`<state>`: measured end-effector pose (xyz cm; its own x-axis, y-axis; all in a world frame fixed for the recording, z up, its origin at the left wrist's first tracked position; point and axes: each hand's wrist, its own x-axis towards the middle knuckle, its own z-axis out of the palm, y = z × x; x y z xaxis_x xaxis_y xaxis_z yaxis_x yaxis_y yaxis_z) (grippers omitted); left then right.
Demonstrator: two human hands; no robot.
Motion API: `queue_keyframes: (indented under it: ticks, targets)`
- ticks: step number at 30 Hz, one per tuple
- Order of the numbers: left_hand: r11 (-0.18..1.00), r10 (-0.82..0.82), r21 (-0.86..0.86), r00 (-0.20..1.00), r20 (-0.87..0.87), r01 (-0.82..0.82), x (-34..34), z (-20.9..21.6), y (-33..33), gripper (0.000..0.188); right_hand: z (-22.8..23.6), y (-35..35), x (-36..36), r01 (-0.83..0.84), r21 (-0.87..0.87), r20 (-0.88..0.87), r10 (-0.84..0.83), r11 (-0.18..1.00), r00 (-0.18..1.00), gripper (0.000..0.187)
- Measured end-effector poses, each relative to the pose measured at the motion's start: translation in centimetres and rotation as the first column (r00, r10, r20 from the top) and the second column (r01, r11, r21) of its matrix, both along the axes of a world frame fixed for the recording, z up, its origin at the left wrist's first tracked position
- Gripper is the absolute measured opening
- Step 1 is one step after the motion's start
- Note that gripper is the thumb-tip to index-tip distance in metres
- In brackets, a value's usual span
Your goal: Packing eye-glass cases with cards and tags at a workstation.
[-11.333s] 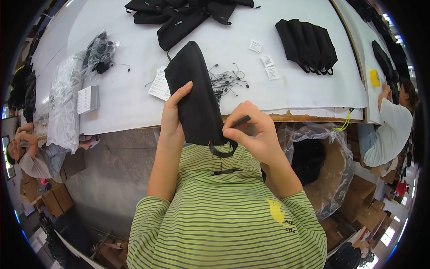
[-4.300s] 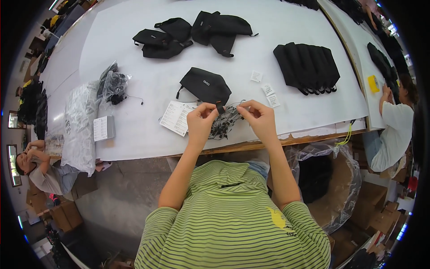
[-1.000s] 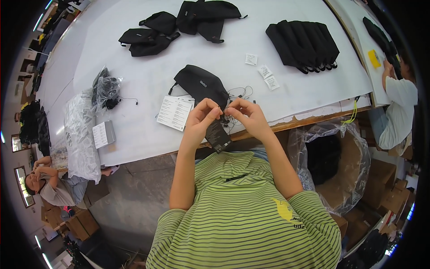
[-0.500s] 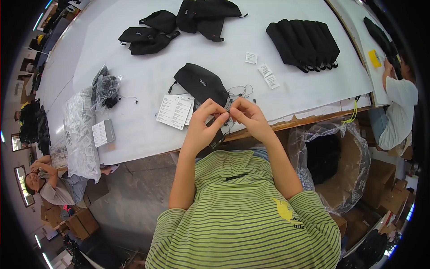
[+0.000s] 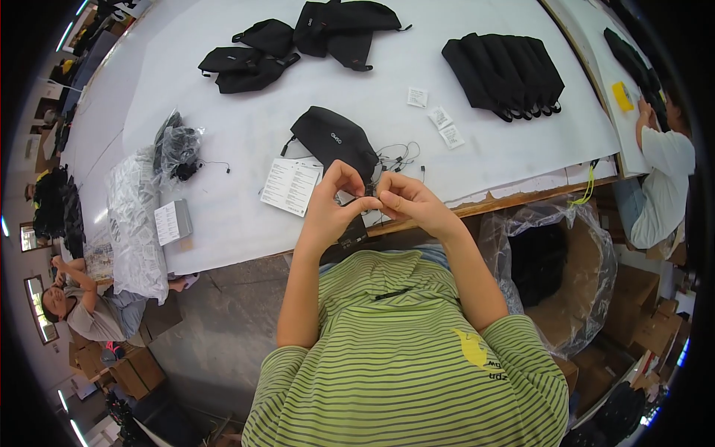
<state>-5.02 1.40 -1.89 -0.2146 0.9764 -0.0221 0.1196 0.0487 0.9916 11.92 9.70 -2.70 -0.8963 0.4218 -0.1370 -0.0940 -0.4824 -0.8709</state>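
My left hand (image 5: 333,203) and my right hand (image 5: 418,204) meet at the table's front edge, thumbs and fingertips pinched together on a thin black cord (image 5: 372,190), mostly hidden by the fingers. Below the left fingers shows a small black tag (image 5: 354,232); whether it hangs from the cord I cannot tell. Just beyond my hands lies a black zipped pouch (image 5: 337,138) with pale lettering. Loose black tag strings (image 5: 402,155) are spread to its right. White printed cards (image 5: 289,185) lie partly under the pouch, left of my left hand.
More black pouches (image 5: 257,67) lie at the far side, and a row of them (image 5: 506,74) at far right. Small white packets (image 5: 441,118) lie between. Clear plastic bags (image 5: 138,216) and a card stack (image 5: 173,222) are left. A plastic-lined carton (image 5: 588,276) stands below right. Two people are nearby.
My fingers have shifted slightly, the right hand turning inward with its fingers more curled against the left fingertips. The black tag has moved a little left and down. The pouch stays in place.
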Motion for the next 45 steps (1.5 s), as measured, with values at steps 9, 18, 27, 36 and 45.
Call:
queue_keyframes:
  ticks: [9, 18, 27, 36, 45]
  targets:
    - [0.997, 0.007, 0.082, 1.0, 0.012, -0.008, -0.2, 0.0, -0.7, 0.016, 1.3, 0.4, -0.7, 0.011, 0.007, 0.047, -0.012, 1.0, 0.999, 0.024]
    - [0.972, -0.01, 0.213, 0.927, -0.376, 0.097, 2.3, 1.9, -1.0, 0.013, 1.5, 2.8, -5.7, 0.074, 0.82, 0.118, -0.295, 0.568, 0.948, 0.021]
    - [0.952, 0.014, 0.267, 0.856, -0.517, 0.146, 3.7, 0.3, -2.6, 0.014, -3.2, 2.9, -7.2, -0.227, 0.962, 0.151, -0.396, -0.151, 0.906, 0.033]
    - [0.87, 0.38, 0.487, 0.732, -0.566, -0.075, -0.1, 2.9, -2.2, 0.026, 6.0, 1.7, -2.3, 0.022, 0.985, 0.075, -0.529, 0.173, 0.845, 0.01]
    - [0.865, 0.417, 0.492, 0.403, -0.815, 0.099, -1.2, 3.3, -3.4, 0.032, 10.1, -1.1, 0.8, 0.03, 0.964, 0.094, -0.442, 0.264, 0.892, 0.01]
